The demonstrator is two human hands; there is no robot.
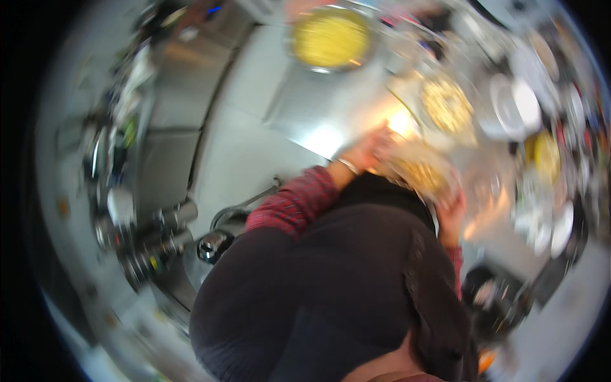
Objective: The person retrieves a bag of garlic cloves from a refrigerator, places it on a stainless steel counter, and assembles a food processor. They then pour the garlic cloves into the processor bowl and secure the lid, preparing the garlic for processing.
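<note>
Close in front of my body, a plate or shallow tray with pale yellow food pieces (422, 175) lies between my two hands. My left hand (374, 145) is at its left end, fingers bent at the edge. At the opposite end, my right hand (451, 198) grips the rim. Just beyond is a round of similar pale yellow pieces (447, 105) on a light sheet or board. Motion blur hides the finger details and the exact kind of food.
A large metal bowl of yellow food (330, 40) stands at the far end of the steel table (310, 102). White plastic containers (506, 107) and a yellow-filled bowl (545, 156) are at the right. Steel cabinets (169, 153) stand left across the floor; dark pans (491, 296) sit lower right.
</note>
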